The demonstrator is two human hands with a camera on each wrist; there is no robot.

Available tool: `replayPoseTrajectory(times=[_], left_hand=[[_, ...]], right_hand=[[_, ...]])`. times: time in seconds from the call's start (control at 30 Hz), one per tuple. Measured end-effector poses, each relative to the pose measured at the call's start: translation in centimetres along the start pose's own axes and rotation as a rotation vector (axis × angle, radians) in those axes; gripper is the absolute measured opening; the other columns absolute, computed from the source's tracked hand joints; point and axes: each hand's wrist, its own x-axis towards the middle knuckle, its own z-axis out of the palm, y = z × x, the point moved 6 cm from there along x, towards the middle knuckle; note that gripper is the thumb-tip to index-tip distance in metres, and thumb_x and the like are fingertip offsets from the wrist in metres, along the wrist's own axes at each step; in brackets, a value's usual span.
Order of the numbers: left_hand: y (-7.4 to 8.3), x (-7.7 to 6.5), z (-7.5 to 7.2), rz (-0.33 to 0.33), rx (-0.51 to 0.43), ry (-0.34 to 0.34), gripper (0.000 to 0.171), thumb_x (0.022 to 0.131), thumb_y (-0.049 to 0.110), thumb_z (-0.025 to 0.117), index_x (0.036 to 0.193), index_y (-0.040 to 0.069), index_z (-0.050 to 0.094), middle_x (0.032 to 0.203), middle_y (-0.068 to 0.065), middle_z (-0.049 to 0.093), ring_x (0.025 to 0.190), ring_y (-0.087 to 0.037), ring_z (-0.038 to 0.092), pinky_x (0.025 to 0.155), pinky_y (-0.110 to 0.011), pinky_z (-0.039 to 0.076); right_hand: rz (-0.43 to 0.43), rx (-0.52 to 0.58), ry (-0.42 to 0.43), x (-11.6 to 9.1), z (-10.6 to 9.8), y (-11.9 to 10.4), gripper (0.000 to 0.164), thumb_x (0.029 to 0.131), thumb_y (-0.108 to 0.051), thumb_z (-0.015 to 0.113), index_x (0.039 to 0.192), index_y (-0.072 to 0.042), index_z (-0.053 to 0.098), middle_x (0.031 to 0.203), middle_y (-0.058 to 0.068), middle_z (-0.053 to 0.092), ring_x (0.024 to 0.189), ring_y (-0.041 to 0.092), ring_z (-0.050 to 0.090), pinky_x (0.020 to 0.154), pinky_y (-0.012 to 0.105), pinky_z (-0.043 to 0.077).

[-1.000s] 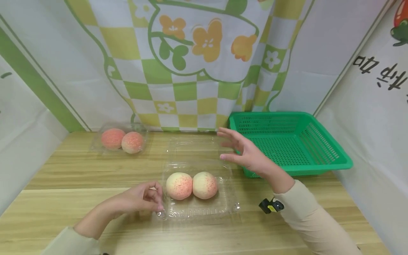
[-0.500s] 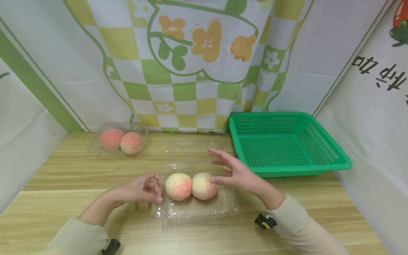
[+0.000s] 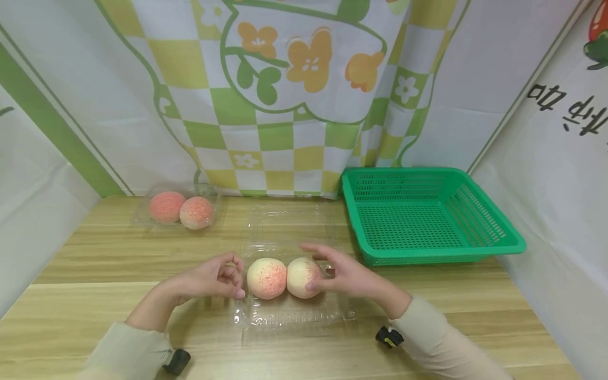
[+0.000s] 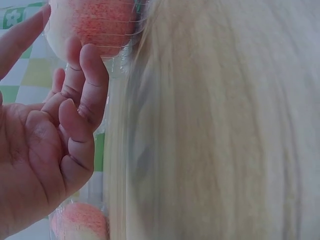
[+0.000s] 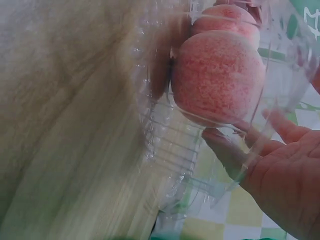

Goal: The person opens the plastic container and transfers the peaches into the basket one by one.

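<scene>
Two cream-and-pink peaches sit side by side in the base of a clear plastic clamshell box, its lid lying open behind. My right hand reaches over the box's right side. Its thumb overlaps the right peach, with the forefinger stretched behind it; in the right wrist view, fingers show close below a peach. On the other side, my left hand hovers at the box's left edge, fingers loosely bent, nothing in the palm.
A green plastic basket stands at the back right. At the back left is another clear box with two redder peaches inside. A checked curtain hangs behind the wooden table.
My right hand has come down and left from near the lid to the right peach. My left hand has shifted slightly up along the box's edge. Box and peaches stay put.
</scene>
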Motion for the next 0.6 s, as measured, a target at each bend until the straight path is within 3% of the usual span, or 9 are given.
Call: replayPoseTrajectory(times=[0.27,0.6], left_hand=[[-0.2,0.1,0.0,-0.007,0.000,-0.003,0.042,0.085,0.009,0.074,0.110,0.001,0.042,0.085,-0.001,0.063,0.072,-0.012,0.060,0.064,-0.023,0.045],[-0.1,0.2,0.1,0.011,0.000,-0.009,0.042,0.085,0.008,0.074,0.109,0.000,0.041,0.087,-0.002,0.063,0.073,-0.011,0.060,0.065,-0.023,0.045]], right_hand=[[0.009,-0.130,-0.070,0.9,1.1,0.2,0.071,0.085,-0.019,0.077,0.147,-0.007,0.044,0.150,0.013,0.048,0.138,0.034,0.045,0.110,0.053,0.041],[0.022,-0.157,-0.138,1.4,1.9,0.6,0.071,0.083,-0.016,0.078,0.145,-0.006,0.045,0.146,0.019,0.049,0.131,0.036,0.050,0.105,0.049,0.045]])
